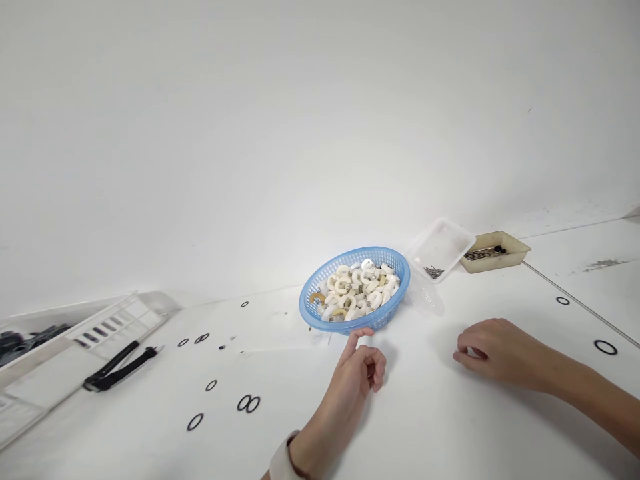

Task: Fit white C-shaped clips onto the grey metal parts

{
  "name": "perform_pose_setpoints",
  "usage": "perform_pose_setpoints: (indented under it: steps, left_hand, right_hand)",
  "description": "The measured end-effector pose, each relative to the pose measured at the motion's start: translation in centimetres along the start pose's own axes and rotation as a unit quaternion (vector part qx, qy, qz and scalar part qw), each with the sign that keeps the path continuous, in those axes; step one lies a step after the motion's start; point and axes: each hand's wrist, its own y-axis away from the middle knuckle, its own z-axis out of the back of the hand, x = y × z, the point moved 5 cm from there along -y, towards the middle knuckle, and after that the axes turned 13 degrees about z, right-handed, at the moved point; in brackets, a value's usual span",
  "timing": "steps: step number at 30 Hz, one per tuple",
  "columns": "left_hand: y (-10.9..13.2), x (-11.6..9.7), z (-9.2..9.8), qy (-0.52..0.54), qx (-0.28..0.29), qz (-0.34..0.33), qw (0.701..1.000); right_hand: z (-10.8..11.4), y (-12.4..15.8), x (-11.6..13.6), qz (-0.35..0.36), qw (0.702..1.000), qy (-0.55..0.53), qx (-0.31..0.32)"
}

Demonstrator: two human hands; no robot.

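My left hand (356, 373) is at the near side of a blue plastic basket (305, 313), its index finger stretched out at the rim. The other fingers bend loosely, and nothing shows between them. Whether the index finger touches the rim I cannot tell. Many white hook-shaped pieces (357, 287) with small metal parts fill the basket, along with a few yellowish ones. To the right, my right hand (487, 347) rests low over the white table (425, 427), its fingers loosely curled with a gap by the thumb. No object is visible in it.
Behind my right hand stand a tilted white tray (443, 247) with small metal pins and a beige tray (500, 262) holding dark rings. Black rings (249, 403) lie scattered about. Black-handled pliers (120, 367) lie at left beside a white bin (45, 360) with dark parts.
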Motion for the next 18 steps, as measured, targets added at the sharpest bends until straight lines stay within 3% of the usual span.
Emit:
perform_pose_setpoints:
  steps: [18]
  left_hand:
    - [0.58,-0.60,-0.04,-0.013,-0.011,-0.028,0.999]
  right_hand:
    - [-0.20,0.07,-0.04,-0.005,1.000,0.018,0.021]
